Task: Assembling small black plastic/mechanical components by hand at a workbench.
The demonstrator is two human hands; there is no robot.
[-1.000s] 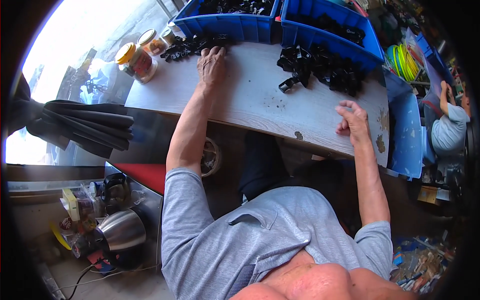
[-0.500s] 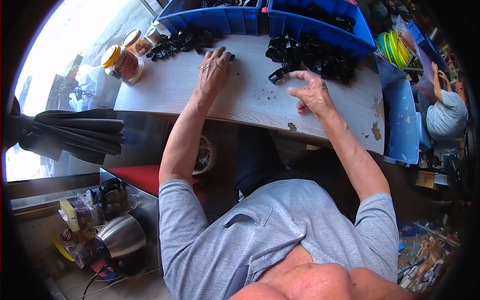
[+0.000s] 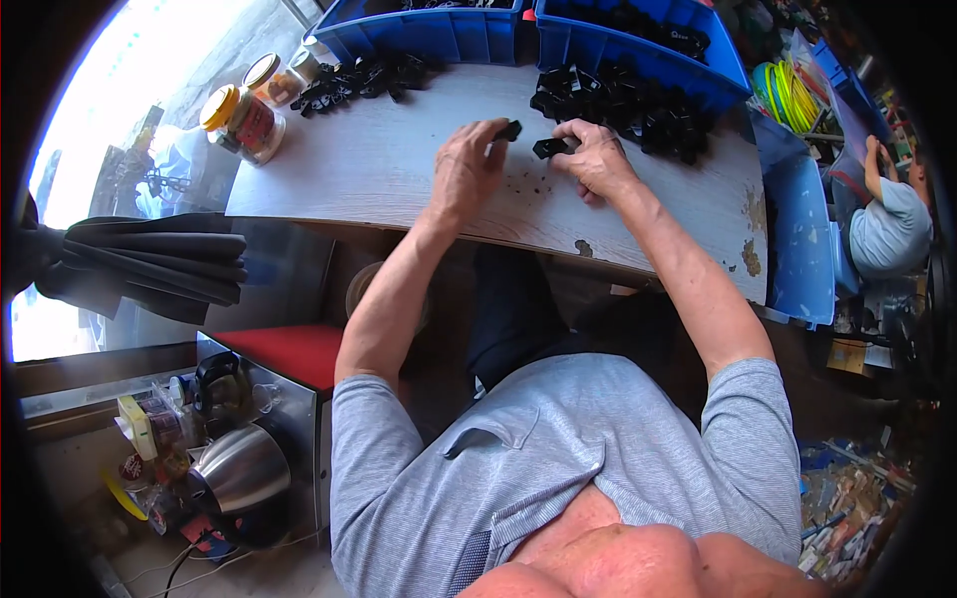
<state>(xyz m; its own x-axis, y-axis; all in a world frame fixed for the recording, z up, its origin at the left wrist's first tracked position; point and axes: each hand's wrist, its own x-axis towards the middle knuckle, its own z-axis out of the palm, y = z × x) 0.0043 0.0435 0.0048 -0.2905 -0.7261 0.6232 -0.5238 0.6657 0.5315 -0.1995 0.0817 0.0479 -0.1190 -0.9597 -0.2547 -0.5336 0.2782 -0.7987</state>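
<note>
Between the thumb and fingers of my left hand (image 3: 467,169) is a small black plastic part (image 3: 510,131). My right hand (image 3: 598,164) pinches another black plastic piece (image 3: 549,149), its angular end pointing left toward the first. A gap separates the two pieces, both held over the pale wooden table (image 3: 389,189). Beyond my right hand lies a large heap of similar black parts (image 3: 638,112). A smaller heap of black parts (image 3: 361,84) sits at the far left. Finer details of the held pieces are too small to make out.
Two blue bins (image 3: 429,38) (image 3: 638,55) holding black parts stand at the table's far edge. Jars (image 3: 242,125) stand on the left. A light blue crate (image 3: 800,234) is beside the table's right edge. A person (image 3: 890,219) sits farther right. A metal kettle (image 3: 242,468) is at lower left.
My left hand has moved right and nearer, bringing a black part with it. My right hand has closed on a black piece from the heap's near edge and shifted slightly left.
</note>
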